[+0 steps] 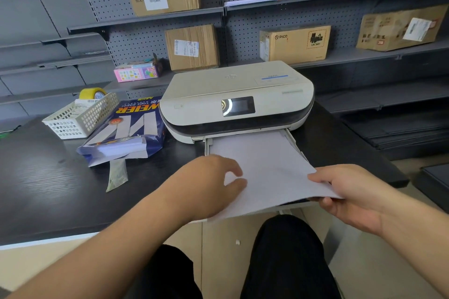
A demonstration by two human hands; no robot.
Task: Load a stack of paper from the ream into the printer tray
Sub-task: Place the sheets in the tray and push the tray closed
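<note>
A beige printer (238, 99) stands on the dark table (48, 189), its paper tray (295, 143) pulled out toward me. A thin stack of white paper (267, 167) lies with its far end in the tray and its near end hanging past the table edge. My right hand (349, 196) pinches the stack's near right corner, thumb on top. My left hand (209, 184) rests on the stack's left edge with fingers curled over it. The torn-open blue ream wrapper (126, 128), with white sheets showing at its mouth, lies left of the printer.
A white plastic basket (80, 116) with a yellow tape roll (92, 93) sits at the table's back left. A torn wrapper strip (116, 175) lies in front of the ream. Shelves behind hold cardboard boxes (192, 47). My dark-trousered legs are below the table edge.
</note>
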